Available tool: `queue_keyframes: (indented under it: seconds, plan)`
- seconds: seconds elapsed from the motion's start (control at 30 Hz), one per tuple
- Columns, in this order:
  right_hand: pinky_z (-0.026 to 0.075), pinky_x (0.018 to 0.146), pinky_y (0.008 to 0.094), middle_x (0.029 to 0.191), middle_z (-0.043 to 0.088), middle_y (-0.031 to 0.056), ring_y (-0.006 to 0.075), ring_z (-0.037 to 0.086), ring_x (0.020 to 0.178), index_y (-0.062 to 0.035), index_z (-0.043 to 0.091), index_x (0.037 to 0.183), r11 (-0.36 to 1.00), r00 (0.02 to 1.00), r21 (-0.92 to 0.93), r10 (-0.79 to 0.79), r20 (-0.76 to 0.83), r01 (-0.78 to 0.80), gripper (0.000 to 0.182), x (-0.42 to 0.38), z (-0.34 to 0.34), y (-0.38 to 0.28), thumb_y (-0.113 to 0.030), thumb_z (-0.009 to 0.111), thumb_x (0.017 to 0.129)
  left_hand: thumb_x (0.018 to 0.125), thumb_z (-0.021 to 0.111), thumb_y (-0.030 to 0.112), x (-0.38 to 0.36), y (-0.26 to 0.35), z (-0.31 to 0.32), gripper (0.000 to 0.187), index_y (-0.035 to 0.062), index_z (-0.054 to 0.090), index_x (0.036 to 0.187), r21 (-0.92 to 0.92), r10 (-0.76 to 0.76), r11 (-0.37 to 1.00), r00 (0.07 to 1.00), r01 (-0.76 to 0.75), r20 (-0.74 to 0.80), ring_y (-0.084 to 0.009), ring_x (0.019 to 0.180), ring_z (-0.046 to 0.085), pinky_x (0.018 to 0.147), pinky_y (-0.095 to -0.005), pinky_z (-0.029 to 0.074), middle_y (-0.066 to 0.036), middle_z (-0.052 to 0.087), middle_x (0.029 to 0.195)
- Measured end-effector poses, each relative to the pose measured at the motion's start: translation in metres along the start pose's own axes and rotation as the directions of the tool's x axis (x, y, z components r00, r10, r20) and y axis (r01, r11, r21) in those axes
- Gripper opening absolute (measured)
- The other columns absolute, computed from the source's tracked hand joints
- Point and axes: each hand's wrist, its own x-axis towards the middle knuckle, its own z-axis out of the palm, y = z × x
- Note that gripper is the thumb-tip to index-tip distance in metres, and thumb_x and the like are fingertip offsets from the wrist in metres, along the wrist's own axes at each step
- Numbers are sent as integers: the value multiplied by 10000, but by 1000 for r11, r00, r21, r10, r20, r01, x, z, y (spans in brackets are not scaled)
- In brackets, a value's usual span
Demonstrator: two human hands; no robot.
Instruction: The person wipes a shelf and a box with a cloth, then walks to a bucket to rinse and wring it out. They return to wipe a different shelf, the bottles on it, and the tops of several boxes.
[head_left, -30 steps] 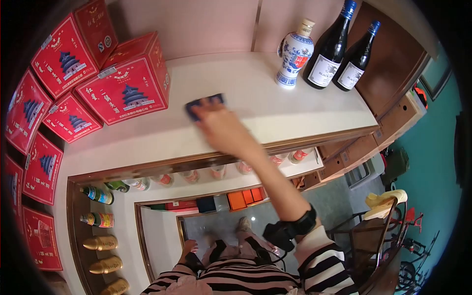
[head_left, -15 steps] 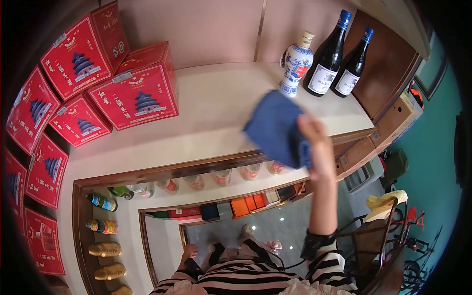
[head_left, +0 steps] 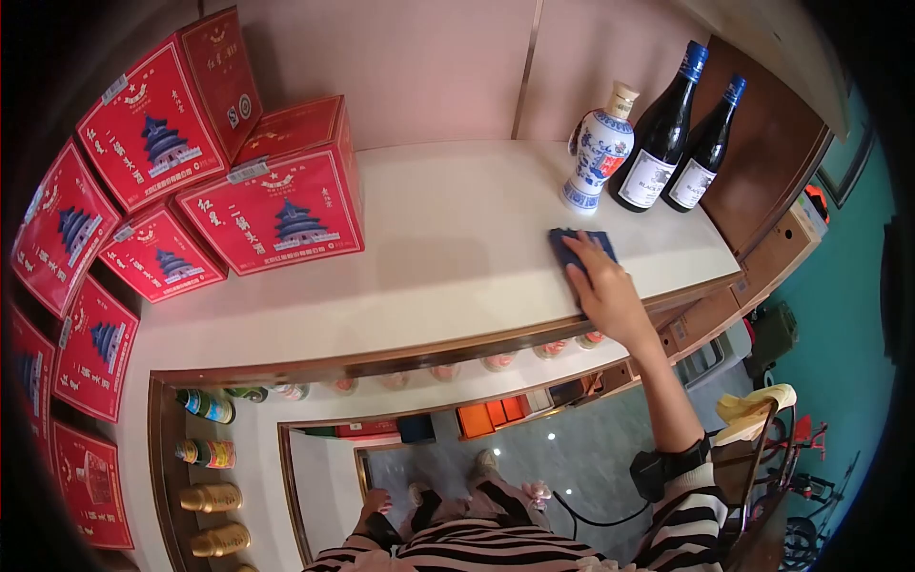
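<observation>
My right hand (head_left: 610, 294) presses a dark blue cloth (head_left: 583, 250) onto the white shelf top (head_left: 438, 238), near its front edge. Just behind the cloth stands a blue-and-white porcelain bottle (head_left: 599, 153). Beside it are two dark wine bottles with blue caps, a larger one (head_left: 658, 153) and a smaller one (head_left: 701, 157). My left hand (head_left: 377, 505) hangs low by my body, small in view; whether its fingers are open or closed cannot be made out.
Red cartons (head_left: 276, 210) are stacked at the left of the shelf. Lower shelves hold green bottles (head_left: 205, 405) and gold bottles (head_left: 212, 497). A yellow cloth (head_left: 753, 412) lies on a chair at the right. Cardboard boxes (head_left: 777, 253) stand beyond the shelf's right end.
The blue cloth, raised and spread in my right hand before, is now flat and bunched on the shelf top under my fingers. The view has shifted slightly.
</observation>
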Motion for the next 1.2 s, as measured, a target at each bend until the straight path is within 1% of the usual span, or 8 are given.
queue_keyframes:
  seconds: [0.07, 0.13, 0.23, 0.27, 0.37, 0.57, 0.97, 1.2]
  plan:
    - [313, 877, 414, 1118, 391, 260, 437, 355, 1032, 8, 413, 1081, 1000, 999, 23, -4, 51, 3, 332, 11, 11, -1, -141, 438, 786, 756, 418, 274, 88, -38, -38, 219, 125, 451, 913, -213, 103, 976, 942, -34, 321, -202, 739, 511, 591, -361, 409, -39, 497, 904]
    - [310, 878, 415, 1133, 375, 258, 437, 345, 1041, 9, 402, 1090, 1000, 998, 18, 0, 60, -1, 340, 24, 23, 3, -147, 433, 789, 781, 398, 385, 106, -22, -55, 363, 139, 438, 1045, -389, 106, 849, 605, 358, 789, -221, 860, 495, 700, -377, 406, -47, 473, 1031]
    - [306, 881, 415, 1171, 333, 254, 431, 319, 1065, 6, 375, 1114, 999, 994, 15, 37, 103, -39, 360, 42, 34, 2, -167, 415, 802, 793, 346, 416, 67, -11, -24, 435, 157, 368, 1142, -72, 151, 988, 934, -135, 323, -245, 967, 451, 736, -385, 398, -47, 417, 1124]
    - [304, 883, 413, 1173, 332, 252, 429, 319, 1067, 6, 374, 1115, 999, 993, 20, 34, 109, -36, 359, 48, 39, 4, -171, 411, 804, 792, 321, 441, 66, -15, -21, 496, 159, 305, 1199, -90, 233, 973, 901, -215, 367, -252, 1012, 426, 804, -401, 363, -55, 385, 1171]
    - [302, 886, 410, 1172, 335, 247, 422, 325, 1065, 5, 374, 1113, 999, 994, 38, 21, 106, -25, 356, 72, 54, 11, -172, 407, 806, 794, 309, 449, 22, 9, 9, 488, 159, 321, 1186, 31, 90, 995, 984, -96, 157, -250, 1016, 422, 856, -411, 317, -69, 376, 1183]
    - [320, 871, 402, 1111, 401, 233, 394, 366, 1041, 11, 388, 1091, 996, 992, 88, 14, 129, -25, 339, 129, 83, 35, -158, 406, 798, 799, 327, 434, 10, -30, 12, 444, 160, 357, 1147, -70, -86, 993, 992, 92, 88, -246, 986, 448, 843, -396, 335, -75, 403, 1159]
    - [400, 733, 418, 900, 541, 178, 345, 514, 823, -60, 469, 1015, 983, 983, -34, 180, 42, -179, 290, 196, 124, 57, -213, 436, 772, 808, 393, 296, -62, -67, 34, 375, 101, 362, 1127, -427, -68, 904, 990, 8, -125, -285, 970, 456, 795, -401, 373, -93, 427, 1124]
    - [380, 779, 387, 1056, 478, 161, 337, 491, 879, -65, 456, 1053, 973, 971, -12, -231, 57, 232, 295, 204, 140, 30, -180, 420, 784, 793, 409, 278, -55, -111, 35, 357, 93, 384, 1097, -535, -133, 844, 979, 32, -152, -266, 892, 496, 744, -383, 395, -95, 466, 1057]
